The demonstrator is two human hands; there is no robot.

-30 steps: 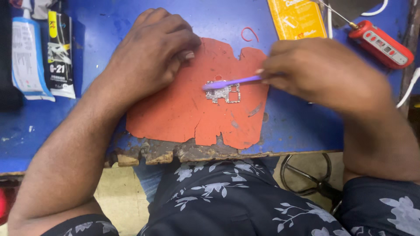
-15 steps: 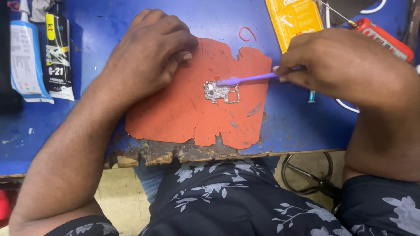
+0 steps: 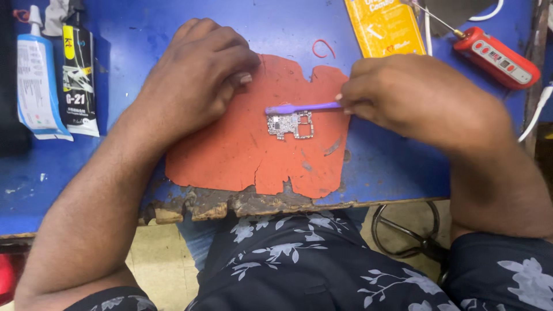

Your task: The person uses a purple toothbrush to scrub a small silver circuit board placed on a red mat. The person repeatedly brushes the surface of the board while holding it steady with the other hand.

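A small silver circuit board [image 3: 290, 124] lies on a torn orange-red mat [image 3: 242, 150] on a blue workbench. My right hand [image 3: 415, 101] grips a thin purple brush [image 3: 302, 107] by its handle, the tip lying just above the board's top edge. My left hand [image 3: 199, 75] rests fist-like on the mat's upper left part, fingers curled, holding nothing that shows, a little to the left of the board.
Two glue tubes in packets [image 3: 55, 69] lie at the far left. A yellow packet [image 3: 383, 26] and a red hand-held tool [image 3: 498, 55] with a metal tip lie at the back right. The bench's front edge [image 3: 230, 204] is chipped and worn. A white cable [image 3: 533, 118] runs at the right.
My right hand with the purple brush swung right and then came back left, so the brush tip again sits over the board. The left hand stayed put.
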